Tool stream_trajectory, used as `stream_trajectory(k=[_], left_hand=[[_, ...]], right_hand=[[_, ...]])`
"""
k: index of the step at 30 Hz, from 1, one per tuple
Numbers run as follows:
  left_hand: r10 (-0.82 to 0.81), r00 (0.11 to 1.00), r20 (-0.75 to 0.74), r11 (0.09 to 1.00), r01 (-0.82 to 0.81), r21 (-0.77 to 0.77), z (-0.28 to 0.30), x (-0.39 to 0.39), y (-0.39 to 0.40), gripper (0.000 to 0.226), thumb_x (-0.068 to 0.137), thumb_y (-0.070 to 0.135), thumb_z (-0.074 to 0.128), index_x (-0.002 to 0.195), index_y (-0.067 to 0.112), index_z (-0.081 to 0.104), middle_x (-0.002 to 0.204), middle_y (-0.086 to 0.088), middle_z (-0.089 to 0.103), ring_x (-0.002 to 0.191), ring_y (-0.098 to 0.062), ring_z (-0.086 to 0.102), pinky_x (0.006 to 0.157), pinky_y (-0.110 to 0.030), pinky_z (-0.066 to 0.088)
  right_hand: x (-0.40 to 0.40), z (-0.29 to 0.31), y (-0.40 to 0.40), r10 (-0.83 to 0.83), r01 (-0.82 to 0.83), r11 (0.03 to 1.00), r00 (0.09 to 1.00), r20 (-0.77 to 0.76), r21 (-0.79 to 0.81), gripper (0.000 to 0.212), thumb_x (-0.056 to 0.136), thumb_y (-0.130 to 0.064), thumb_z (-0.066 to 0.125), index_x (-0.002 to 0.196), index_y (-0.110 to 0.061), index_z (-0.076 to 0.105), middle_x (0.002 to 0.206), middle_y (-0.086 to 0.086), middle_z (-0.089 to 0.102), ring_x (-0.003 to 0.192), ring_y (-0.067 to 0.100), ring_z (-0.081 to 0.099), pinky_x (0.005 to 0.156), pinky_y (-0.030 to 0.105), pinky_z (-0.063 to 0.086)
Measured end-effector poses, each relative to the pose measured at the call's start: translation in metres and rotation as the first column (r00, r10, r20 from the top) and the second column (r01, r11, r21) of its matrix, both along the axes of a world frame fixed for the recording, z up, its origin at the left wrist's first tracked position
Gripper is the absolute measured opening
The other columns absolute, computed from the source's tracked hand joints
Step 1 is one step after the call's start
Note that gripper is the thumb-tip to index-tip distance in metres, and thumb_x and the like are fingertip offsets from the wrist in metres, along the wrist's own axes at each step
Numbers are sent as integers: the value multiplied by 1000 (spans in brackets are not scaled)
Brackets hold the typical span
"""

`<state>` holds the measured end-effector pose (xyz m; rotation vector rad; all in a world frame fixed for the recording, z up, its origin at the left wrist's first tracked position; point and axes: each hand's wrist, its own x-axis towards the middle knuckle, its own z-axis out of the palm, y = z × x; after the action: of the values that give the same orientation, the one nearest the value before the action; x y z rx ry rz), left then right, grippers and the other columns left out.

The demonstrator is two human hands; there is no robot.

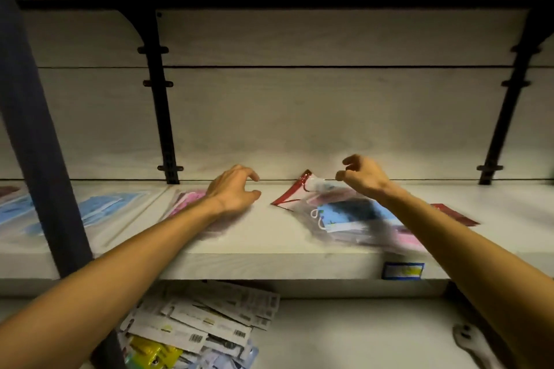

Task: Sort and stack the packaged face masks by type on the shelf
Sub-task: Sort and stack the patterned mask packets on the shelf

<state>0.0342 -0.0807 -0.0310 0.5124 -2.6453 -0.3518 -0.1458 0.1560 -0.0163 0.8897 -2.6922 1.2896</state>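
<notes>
- While both your arms reach over the shelf (269, 249), your left hand (233, 189) hovers with fingers loosely curled and spread, gripping nothing; it sits just over the far edge of a pink mask pack (186, 202), likely having that pile as its own spot.
- Your right hand (362, 177) hangs above the mixed heap (344, 216). Thumb and forefinger are drawn close together, but blur hides whether they pinch anything; you appear to hold nothing.
- Just below and left of your right hand, a red-edged clear pack (292, 193) tilts up against the back panel, a white mask showing near its top corner. Beneath it lies a blue-and-dark pack with white ear loops, and pink packs peek out nearer you.
- Well left of your left hand, blue mask packs (99, 207) lie flat together, which reads as one type already grouped.
- Right of your right forearm, a dark red pack (455, 214) lies alone.
- Judgement: the heap under your right hand remains unsorted; colours overlap there, so lift the top pack first.
- Below your arms, a lower shelf carries loose carded packets (209, 320).
</notes>
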Motion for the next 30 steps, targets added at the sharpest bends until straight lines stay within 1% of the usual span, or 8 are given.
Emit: stream_trajectory(k=[5,11,14,16,21,25,27,30], left_hand=[[-170,984,52,985,171,-25,0,-52,54,42,89,54,62,122,28,62,131,2,58,117,-21,56,94,-34,46],[-478,843,247,857,386,342,-8,-100,107,80,81,73,62,143,26,45,128,6,55,111,-15,58,97,-37,52],[-438,858,268,897,397,196,-10,-116,111,71,81,73,62,134,26,56,117,11,61,102,-10,59,86,-26,52],[-388,901,194,917,356,179,-8,-124,107,50,80,66,69,111,27,67,99,13,65,93,-14,64,81,-31,54],[-176,984,-10,958,173,228,-7,-135,95,29,76,39,83,92,20,68,90,2,71,86,-23,66,80,-36,53],[-19,993,-119,911,66,407,-9,-135,89,26,80,25,82,99,17,67,97,-5,73,91,-26,70,84,-38,57],[42,985,-165,840,55,540,-7,-133,89,24,81,19,81,98,16,65,97,-9,73,87,-27,72,82,-40,59],[116,959,-260,711,102,696,-1,-130,92,25,82,9,79,87,21,58,85,-3,70,61,-12,69,55,-21,56]], right_hand=[[-31,-3,65,-91,90,986,996,2,141,63,81,-33,76,136,-11,55,129,15,62,104,25,58,88,31,45],[-52,2,111,8,-55,925,992,124,375,58,87,-37,70,137,-11,56,136,10,59,117,26,56,102,40,47],[-52,-1,118,64,-113,923,988,142,368,38,94,-45,59,125,-25,67,129,5,63,110,23,59,87,34,49],[-53,-2,121,72,-123,931,985,158,345,31,100,-50,49,121,-36,66,136,5,57,116,25,55,94,37,45],[-63,-10,125,97,-154,959,968,233,240,65,86,-63,60,138,-24,57,138,2,57,116,22,57,92,34,47],[-69,-19,123,84,-128,979,964,254,161,86,78,-38,84,147,-12,40,127,4,60,106,22,63,89,33,54],[-72,-25,121,92,-117,989,967,239,93,77,76,-28,86,141,-12,47,120,4,63,100,21,67,82,30,57],[-79,-32,119,148,-117,986,948,280,-123,41,78,-11,82,113,-10,62,99,6,71,78,21,72,61,28,58]])
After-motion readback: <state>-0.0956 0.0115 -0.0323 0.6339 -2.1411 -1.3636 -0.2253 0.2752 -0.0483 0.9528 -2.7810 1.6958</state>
